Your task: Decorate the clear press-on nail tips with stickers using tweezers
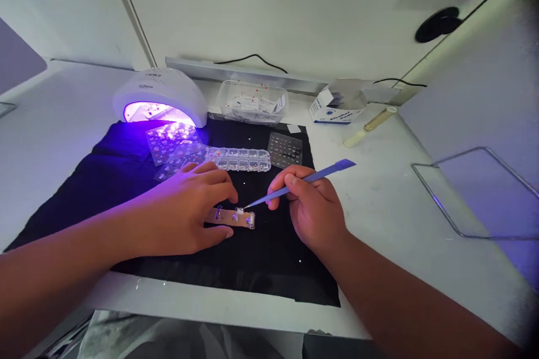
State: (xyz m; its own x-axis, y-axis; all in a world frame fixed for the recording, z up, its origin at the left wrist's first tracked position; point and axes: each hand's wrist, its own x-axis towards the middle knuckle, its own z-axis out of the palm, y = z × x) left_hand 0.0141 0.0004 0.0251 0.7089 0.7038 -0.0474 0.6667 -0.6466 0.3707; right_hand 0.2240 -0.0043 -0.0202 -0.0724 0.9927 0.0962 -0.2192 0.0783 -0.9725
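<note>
- One black mat; one lit lamp at eleven o'clock, its lettering unreadable
- Our left hand presses one nail strip at mat centre
- Our right hand pinches one blue tool; tip touching the strip

I count two hands: left hand, right hand. One blue tool. One strip bearing three nail tips. One lamp. One black mat. One bead organizer. One clear tub. One wipe box. Two sticker sheets.
</note>
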